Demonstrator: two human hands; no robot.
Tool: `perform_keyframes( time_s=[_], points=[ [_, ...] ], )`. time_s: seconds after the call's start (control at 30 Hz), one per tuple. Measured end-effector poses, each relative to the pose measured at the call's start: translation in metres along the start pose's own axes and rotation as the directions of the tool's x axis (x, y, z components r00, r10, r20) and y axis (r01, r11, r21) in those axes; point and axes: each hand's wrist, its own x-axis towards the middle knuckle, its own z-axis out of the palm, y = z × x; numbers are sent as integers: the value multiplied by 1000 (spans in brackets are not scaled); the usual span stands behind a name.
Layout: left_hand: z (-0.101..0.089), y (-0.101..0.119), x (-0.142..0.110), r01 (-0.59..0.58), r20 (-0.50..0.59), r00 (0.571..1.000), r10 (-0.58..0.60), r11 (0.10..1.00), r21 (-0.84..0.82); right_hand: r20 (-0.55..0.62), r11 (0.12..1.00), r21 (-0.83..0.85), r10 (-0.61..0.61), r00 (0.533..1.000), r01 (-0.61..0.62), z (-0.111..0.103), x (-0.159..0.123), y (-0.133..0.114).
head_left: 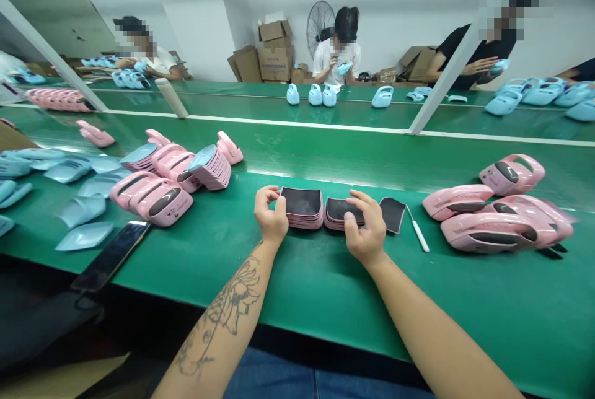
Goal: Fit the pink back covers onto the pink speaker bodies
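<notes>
Green tabletop (325,300), glossy pink shoes (493,232), black-topped pink stacks (304,204), pale blue pieces (86,236), flower-tattooed forearm (232,300)

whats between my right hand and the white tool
A flat dark piece lies between the right hand and the white tool, as the head view shows.

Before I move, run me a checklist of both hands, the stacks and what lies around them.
- Left hand at the left stack: ok, at its left side.
- Right hand at the middle stack: ok, fingers over its top.
- Firm hold on either stack: cannot tell.
- White-handled tool clear of both hands: ok.
- Phone fully on the table: not ok, near end juts past the edge.
</notes>
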Motion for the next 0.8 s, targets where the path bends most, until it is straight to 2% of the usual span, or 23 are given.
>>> perform_keyframes(
  time_s=[0.2, 0.43, 0.6, 0.8],
  points=[
    [-1, 3, 1, -46, -18, 999, 48, 993, 106, 19, 1000, -19, -21, 1000, 22, 1, 0, -1],
    [0, 7, 2, -6, -23, 1000, 9, 994, 111, 38, 1000, -19, -21, 999, 22, 1, -1, -2],
    [1, 10, 3, 4, -65, 998, 2, 995, 97, 51, 999, -28, -25, 998, 26, 1, 0, -2],
    [2, 16, 2, 127, -159, 982, -103, 980, 154, 34, 999, -29, -42, 999, 43, 1, 0, -2]
  ],
)
